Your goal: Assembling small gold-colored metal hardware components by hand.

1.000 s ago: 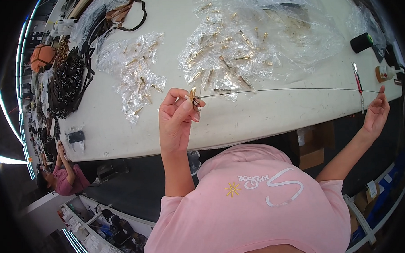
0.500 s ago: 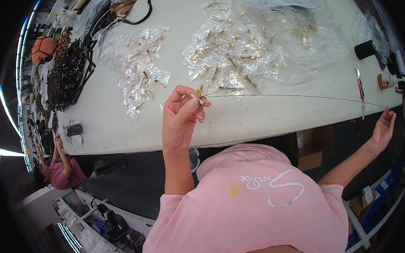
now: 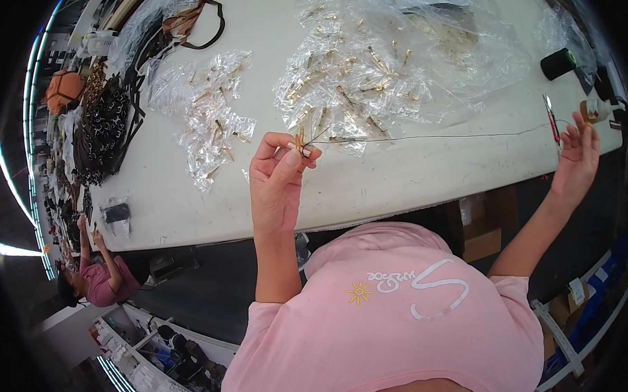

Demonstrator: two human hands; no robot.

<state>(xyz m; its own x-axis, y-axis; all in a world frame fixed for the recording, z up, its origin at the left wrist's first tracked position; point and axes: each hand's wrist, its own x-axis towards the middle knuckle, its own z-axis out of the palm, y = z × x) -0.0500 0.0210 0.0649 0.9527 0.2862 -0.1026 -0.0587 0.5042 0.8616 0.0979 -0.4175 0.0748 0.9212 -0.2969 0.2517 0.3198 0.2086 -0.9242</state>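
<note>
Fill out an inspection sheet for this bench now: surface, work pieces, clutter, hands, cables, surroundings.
Surface: long white table, mostly covered.
Job's things: small gold metal fitting on a thin dark thread stretched between both hands.
Clutter: clear plastic bags of gold fittings; pile of black straps; black thread spool; red-handled snips.
Grippers: left hand pinches the fitting; right hand raised, fingers spread, grip on the thread unclear.
Cables: nothing seen.
Surroundings: a seated person in pink; cardboard boxes under the table.
</note>
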